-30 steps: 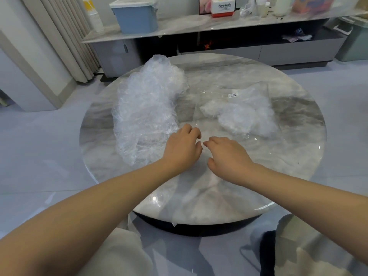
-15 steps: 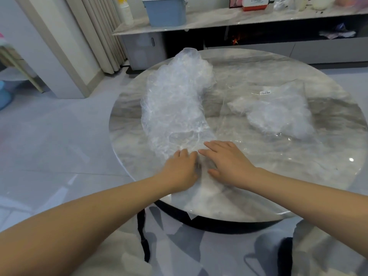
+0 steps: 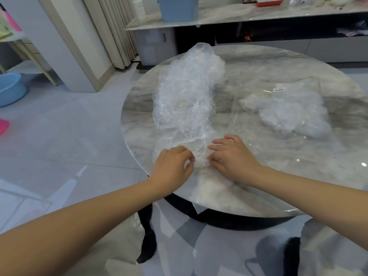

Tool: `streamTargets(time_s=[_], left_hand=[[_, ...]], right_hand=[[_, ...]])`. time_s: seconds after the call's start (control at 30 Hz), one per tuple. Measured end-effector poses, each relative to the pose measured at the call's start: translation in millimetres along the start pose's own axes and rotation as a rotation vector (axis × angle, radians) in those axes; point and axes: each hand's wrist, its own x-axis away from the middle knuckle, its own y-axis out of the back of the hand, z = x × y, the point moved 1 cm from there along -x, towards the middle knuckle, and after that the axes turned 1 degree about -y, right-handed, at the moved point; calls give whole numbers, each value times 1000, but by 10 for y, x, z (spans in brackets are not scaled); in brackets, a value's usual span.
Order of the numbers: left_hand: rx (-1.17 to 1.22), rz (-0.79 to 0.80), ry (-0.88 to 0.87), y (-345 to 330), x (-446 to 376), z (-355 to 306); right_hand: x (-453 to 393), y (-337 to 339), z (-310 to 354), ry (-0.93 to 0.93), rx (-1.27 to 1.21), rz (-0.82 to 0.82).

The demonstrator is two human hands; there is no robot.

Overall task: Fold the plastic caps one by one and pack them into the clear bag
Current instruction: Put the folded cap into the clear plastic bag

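Note:
A tall heap of crumpled clear plastic caps [image 3: 187,96] lies on the left part of the round marble table [image 3: 278,176]. One cap [image 3: 199,154] from its near end is spread on the tabletop between my hands. My left hand [image 3: 172,166] has curled fingertips that pinch the cap's left edge. My right hand [image 3: 233,156] rests on its right side, fingers bent onto the film. To the right lies the clear bag [image 3: 278,108] with a small white label and several folded caps inside.
A low TV cabinet [image 3: 258,26] with a blue box [image 3: 177,8] stands behind the table. Curtains [image 3: 111,30] hang at the back left. A blue basin [image 3: 10,88] sits on the tiled floor at far left. The table's near edge is just under my wrists.
My head has turned left, so the table sits further right in view. Both hands have moved from bare tabletop to the near end of the heap and taken hold of one cap.

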Motion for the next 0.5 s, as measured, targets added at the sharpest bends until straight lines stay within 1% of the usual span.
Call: streamTargets(time_s=[0.07, 0.13, 0.2, 0.27, 0.4, 0.5], left_hand=[[-12, -11, 63, 73, 38, 61], [-33, 22, 116, 135, 81, 114], [-42, 63, 127, 199, 145, 114], [-44, 132, 115, 259, 209, 59], [9, 331, 74, 283, 304, -103], [19, 465, 18, 253, 381, -191]], right_hand=[[6, 55, 11, -2, -59, -62], [6, 139, 22, -18, -97, -111], [19, 227, 71, -3, -114, -143], [65, 301, 117, 0, -134, -87], [251, 351, 162, -105, -237, 115], [353, 377, 215, -189, -309, 174]])
